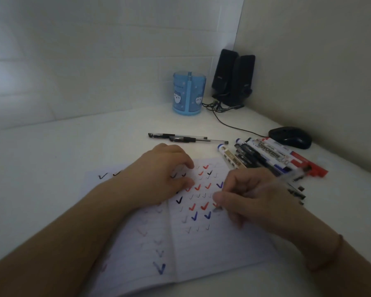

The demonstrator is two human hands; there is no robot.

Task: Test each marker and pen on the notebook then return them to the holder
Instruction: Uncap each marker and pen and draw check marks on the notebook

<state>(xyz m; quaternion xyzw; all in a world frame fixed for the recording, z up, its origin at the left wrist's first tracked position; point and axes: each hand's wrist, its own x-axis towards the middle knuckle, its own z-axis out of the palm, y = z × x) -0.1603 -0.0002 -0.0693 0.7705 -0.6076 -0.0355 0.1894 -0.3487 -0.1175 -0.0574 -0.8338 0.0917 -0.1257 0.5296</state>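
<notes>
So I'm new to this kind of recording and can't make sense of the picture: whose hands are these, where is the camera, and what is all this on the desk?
There is no machine here. A person wears a camera on the head, looking down at their own hands. The left hand rests on an open notebook covered in red, blue and black ticks. The right hand holds a clear pen with its tip on the page. Beside it lies a pile of markers, and two pens lie further back. The blue holder stands behind, near two black speakers and a mouse.
</notes>
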